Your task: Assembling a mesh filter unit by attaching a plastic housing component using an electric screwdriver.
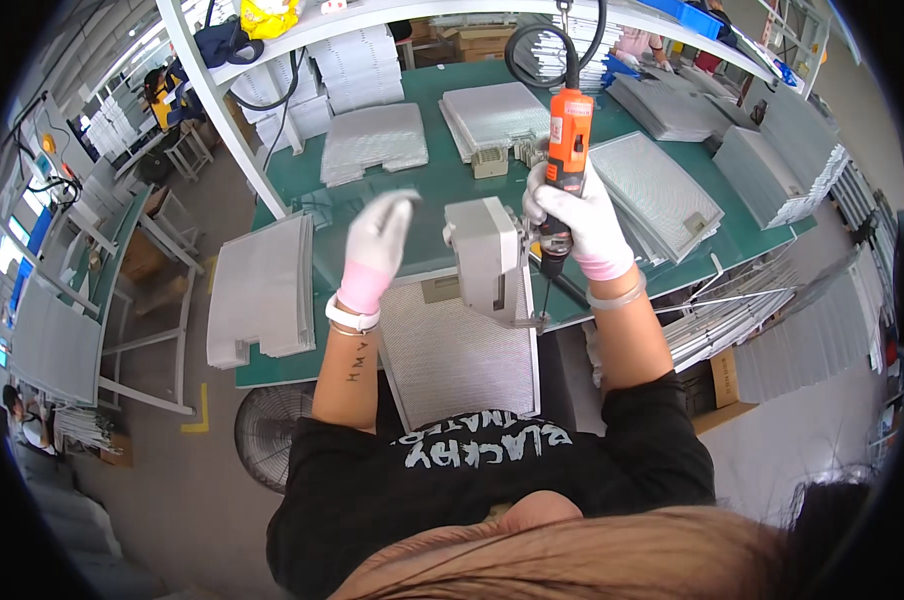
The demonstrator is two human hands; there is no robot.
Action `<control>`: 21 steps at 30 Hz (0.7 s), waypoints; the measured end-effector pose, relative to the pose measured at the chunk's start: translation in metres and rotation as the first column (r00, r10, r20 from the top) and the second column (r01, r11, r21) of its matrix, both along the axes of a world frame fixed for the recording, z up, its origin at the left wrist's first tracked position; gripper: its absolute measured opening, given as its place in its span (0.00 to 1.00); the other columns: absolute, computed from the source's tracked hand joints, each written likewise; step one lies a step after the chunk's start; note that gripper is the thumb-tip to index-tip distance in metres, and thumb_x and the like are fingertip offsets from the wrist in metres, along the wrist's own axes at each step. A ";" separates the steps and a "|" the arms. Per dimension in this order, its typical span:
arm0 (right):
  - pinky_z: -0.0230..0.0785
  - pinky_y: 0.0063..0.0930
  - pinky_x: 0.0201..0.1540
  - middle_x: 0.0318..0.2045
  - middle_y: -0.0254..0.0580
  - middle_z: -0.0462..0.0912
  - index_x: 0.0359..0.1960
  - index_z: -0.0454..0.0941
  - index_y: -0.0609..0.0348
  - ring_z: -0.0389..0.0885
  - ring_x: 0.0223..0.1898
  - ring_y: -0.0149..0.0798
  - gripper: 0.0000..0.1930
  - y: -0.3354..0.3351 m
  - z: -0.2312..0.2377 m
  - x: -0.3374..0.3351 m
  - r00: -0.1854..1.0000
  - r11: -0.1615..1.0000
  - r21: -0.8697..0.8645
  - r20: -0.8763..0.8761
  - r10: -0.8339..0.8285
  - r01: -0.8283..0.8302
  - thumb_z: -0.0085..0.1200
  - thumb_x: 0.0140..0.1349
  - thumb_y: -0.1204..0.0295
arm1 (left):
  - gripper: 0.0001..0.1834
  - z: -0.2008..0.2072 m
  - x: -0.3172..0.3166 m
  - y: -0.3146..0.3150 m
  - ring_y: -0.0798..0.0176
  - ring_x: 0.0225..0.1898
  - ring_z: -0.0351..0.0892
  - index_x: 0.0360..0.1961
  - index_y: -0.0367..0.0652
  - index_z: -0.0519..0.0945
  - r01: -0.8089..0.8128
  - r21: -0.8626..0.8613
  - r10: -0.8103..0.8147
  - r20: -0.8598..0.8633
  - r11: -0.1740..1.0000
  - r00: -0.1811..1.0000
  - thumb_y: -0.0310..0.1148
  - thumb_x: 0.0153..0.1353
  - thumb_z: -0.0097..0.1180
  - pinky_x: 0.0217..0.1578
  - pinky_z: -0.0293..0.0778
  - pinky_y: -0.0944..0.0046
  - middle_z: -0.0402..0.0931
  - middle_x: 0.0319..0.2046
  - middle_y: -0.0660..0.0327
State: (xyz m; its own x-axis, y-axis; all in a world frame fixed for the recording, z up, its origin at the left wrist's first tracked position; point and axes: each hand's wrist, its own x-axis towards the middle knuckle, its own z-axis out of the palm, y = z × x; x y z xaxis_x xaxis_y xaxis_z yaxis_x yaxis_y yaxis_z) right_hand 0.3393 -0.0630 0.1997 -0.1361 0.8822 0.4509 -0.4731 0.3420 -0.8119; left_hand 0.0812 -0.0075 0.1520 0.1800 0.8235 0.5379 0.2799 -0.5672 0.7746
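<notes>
My right hand [587, 220], in a white glove with a pink cuff, grips an orange and black electric screwdriver [570, 130] hanging upright from a cable. Its thin bit points down beside the right side of a grey box-shaped housing [487, 255]; whether the tip touches anything I cannot tell. That housing stands over the far end of a framed mesh panel [462, 365], which reaches over the bench edge toward my body. My left hand [377, 240], gloved alike, hovers left of the housing with fingers stretched out, slightly blurred, and nothing visible in them.
Stacked grey panels [262, 290] lie at the left of the green bench [357, 215]. Wrapped panels [374, 140], more panels [657, 195] and small metal brackets [490, 161] lie beyond. A shelf post [217, 110] rises at left; a floor fan [272, 435] stands below. Other people work farther off.
</notes>
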 end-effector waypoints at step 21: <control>0.79 0.29 0.43 0.43 0.42 0.82 0.53 0.75 0.58 0.83 0.42 0.35 0.17 0.026 0.124 -0.019 0.884 0.946 0.315 -0.418 0.210 -0.077 0.46 0.71 0.61 | 0.16 -0.047 0.017 -0.123 0.51 0.23 0.72 0.18 0.44 0.74 -0.103 0.407 0.319 -0.509 0.907 0.800 0.43 0.45 0.65 0.29 0.65 0.51 0.70 0.16 0.59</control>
